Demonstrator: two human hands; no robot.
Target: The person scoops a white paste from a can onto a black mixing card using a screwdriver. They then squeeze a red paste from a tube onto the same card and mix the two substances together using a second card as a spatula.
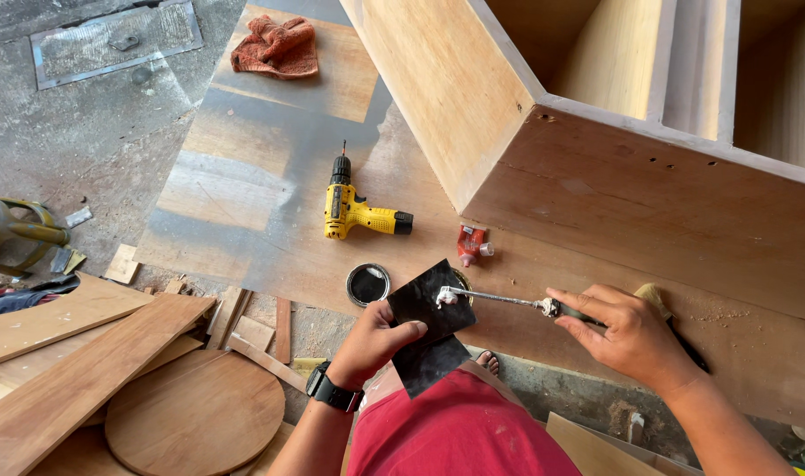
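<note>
We see one package | small red tube (470, 242), white cap | lying centre frame, beside the wooden cabinet (631, 203) | no signs or screens

Hands: two, left hand (371, 344) and right hand (627, 335)
Black sheets: one (429, 326)
Metal tools: one (499, 300)
Yellow drills: one (354, 207)
Red tubes: one (471, 245)
Round tins: one (368, 284), perhaps another hidden behind the sheet
Orange gloves: one (277, 44)
Round wooden discs: one (195, 414)
Wooden cabinets: one (614, 176)

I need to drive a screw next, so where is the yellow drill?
In the head view, the yellow drill lies on the plywood sheet, left of the wooden cabinet and just above the round black tin.
</note>
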